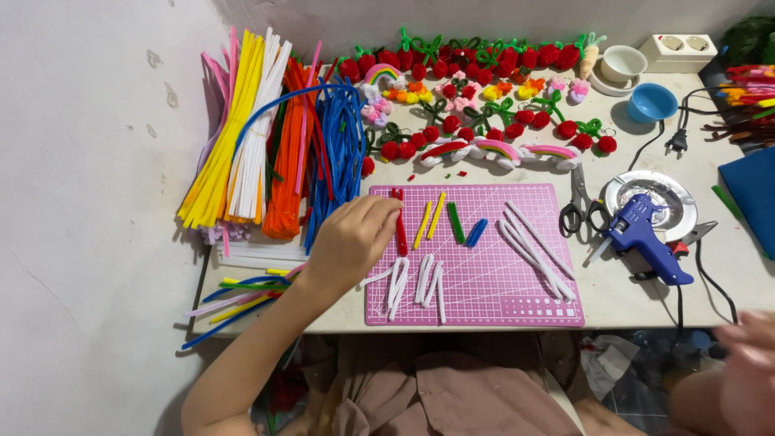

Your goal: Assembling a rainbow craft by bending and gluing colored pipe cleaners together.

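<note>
My left hand (352, 239) reaches over the left edge of a pink cutting mat (484, 278), its fingertips on a short red pipe-cleaner piece (400, 234). Beside that piece lie short yellow pieces (429, 220), a green piece (455, 222) and a blue piece (476, 232). Folded white pieces (418, 282) lie on the mat just below my left hand. Longer white pieces (537, 254) lie on the mat's right part. My right hand (747, 371) is blurred at the lower right corner, off the table; whether it holds anything is unclear.
Bundles of long yellow, white, orange and blue pipe cleaners (274, 137) lie at the left. Finished red cherry and rainbow pieces (476, 105) fill the back. Scissors (580, 206), a blue glue gun (642, 234) on a metal plate, a blue bowl (652, 102) and a white cup (623, 63) stand at the right.
</note>
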